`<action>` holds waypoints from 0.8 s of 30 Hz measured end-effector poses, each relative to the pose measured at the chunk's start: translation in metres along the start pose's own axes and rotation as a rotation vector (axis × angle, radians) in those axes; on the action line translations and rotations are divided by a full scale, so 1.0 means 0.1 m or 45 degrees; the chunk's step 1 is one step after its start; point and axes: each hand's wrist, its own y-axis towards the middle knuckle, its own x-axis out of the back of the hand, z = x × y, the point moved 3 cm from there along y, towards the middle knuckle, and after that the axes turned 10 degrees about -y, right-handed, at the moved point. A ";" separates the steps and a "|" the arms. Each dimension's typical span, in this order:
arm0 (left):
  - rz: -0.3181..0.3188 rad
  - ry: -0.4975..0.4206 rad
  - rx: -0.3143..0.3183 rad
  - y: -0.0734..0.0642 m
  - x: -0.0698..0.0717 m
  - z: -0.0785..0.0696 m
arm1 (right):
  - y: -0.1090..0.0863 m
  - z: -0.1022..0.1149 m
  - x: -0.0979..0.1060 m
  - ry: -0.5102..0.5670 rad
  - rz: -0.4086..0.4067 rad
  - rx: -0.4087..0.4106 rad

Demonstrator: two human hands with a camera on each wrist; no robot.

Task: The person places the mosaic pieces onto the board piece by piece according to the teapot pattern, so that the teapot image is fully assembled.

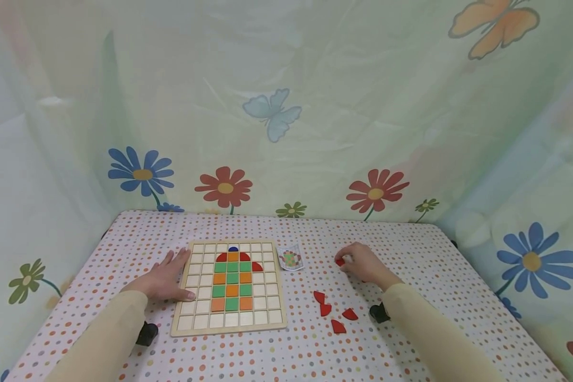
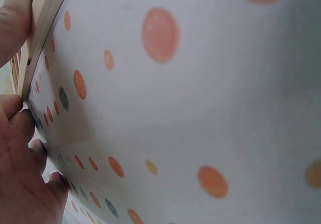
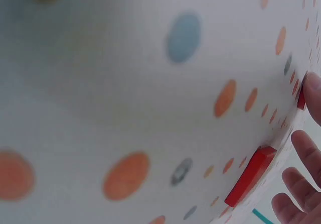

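Note:
A square wooden grid board [image 1: 200,321] lies on the table, with green and orange square tiles [image 1: 232,278], red quarter-circle tiles [image 1: 257,267] and a blue rounded tile [image 1: 233,249] in its cells. My left hand [image 1: 164,278] rests at the board's left edge, fingers spread and thumb on the border cells. To the right of the board, my right hand [image 1: 365,263] pinches a red tile [image 1: 340,261] at the tabletop between thumb and index finger. Another red tile [image 3: 251,176] lies beneath that hand in the right wrist view.
A small picture card [image 1: 291,258] with a coloured pattern lies against the board's right side. Several loose red quarter-circle tiles [image 1: 338,326] are scattered nearer the front. The dotted table [image 1: 248,361] meets a flower-printed cloth [image 1: 310,175] at the back and sides.

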 end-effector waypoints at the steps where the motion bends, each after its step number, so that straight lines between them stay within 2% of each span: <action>1: 0.002 0.001 0.002 0.00 0.00 0.00 | -0.01 0.00 0.00 0.004 0.003 0.012; 5: 0.003 0.010 0.002 0.00 -0.01 0.01 | -0.01 -0.01 0.02 -0.005 -0.006 0.005; 12: -0.002 0.013 0.000 0.00 -0.01 0.01 | -0.01 -0.04 0.00 0.001 -0.003 -0.146; 18: -0.006 0.001 -0.001 -0.01 -0.01 -0.01 | 0.02 -0.02 -0.04 0.001 -0.038 -0.129; 24: -0.002 0.002 -0.002 -0.02 0.00 -0.01 | 0.04 -0.01 -0.07 0.014 -0.031 -0.131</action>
